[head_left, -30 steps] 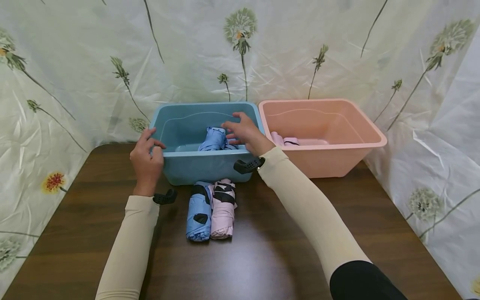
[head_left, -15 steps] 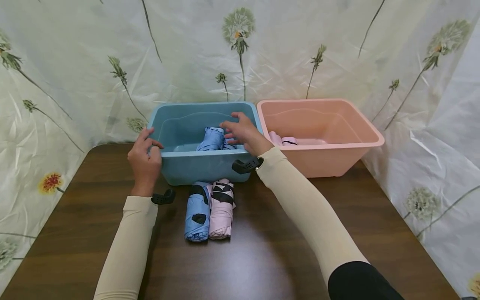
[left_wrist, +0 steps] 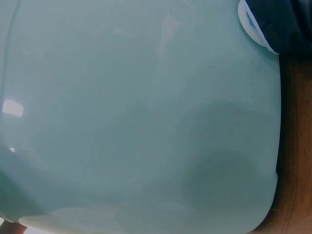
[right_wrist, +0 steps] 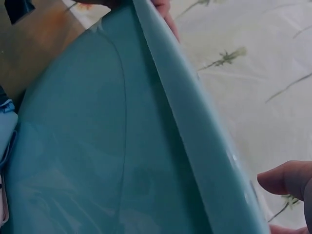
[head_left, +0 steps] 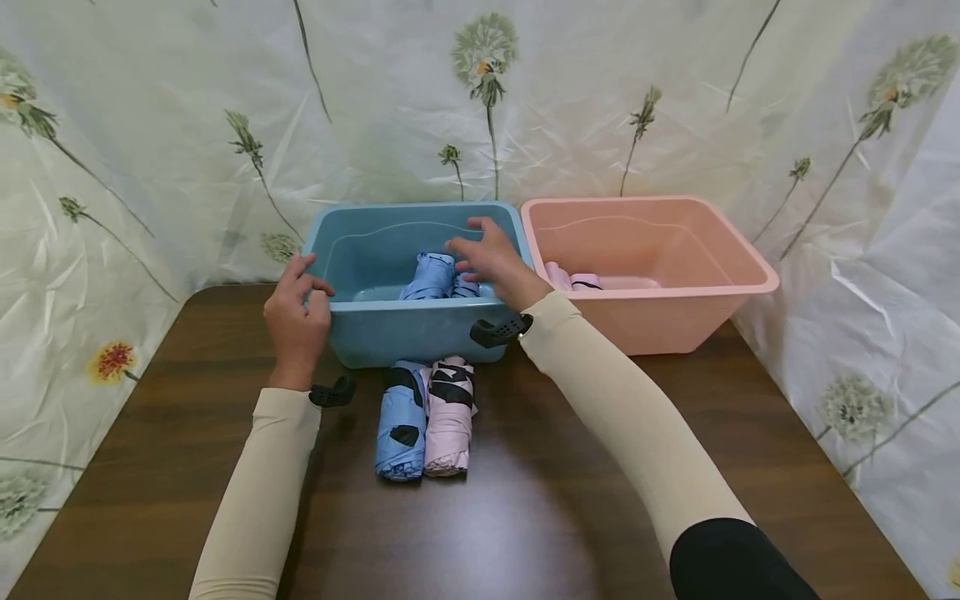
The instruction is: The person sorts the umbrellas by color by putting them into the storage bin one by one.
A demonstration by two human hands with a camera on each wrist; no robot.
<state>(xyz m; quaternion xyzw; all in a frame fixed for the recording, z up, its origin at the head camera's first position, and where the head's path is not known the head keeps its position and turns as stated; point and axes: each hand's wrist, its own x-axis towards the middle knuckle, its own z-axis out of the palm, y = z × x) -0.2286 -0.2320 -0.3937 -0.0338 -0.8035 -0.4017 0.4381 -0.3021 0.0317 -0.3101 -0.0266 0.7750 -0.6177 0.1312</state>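
The blue bin (head_left: 420, 332) stands on the table between both hands. My left hand (head_left: 297, 315) rests at its front left corner, fingers loose over the rim. Above the bin's right end is my right hand (head_left: 497, 265), fingers spread and holding nothing. In the right wrist view its thumb (right_wrist: 285, 178) sits just past the rim (right_wrist: 195, 102). Inside the bin lie a blue fabric roll (head_left: 432, 275) and a second one (head_left: 465, 286) partly behind the front rim. In front of it, a blue roll with black patches (head_left: 401, 425) lies beside a pink roll with black bands (head_left: 449, 421).
A pink-orange bin (head_left: 663, 321) stands right beside the blue one, with pink rolls (head_left: 570, 277) partly visible inside. Both bins are at the back of the dark wooden table (head_left: 525, 517). A floral sheet (head_left: 390, 100) hangs close behind and along the sides.
The whole scene shifts slightly left and then back right as the head moves. Both hands keep their places at the blue bin, and the rolls stay where they lie.
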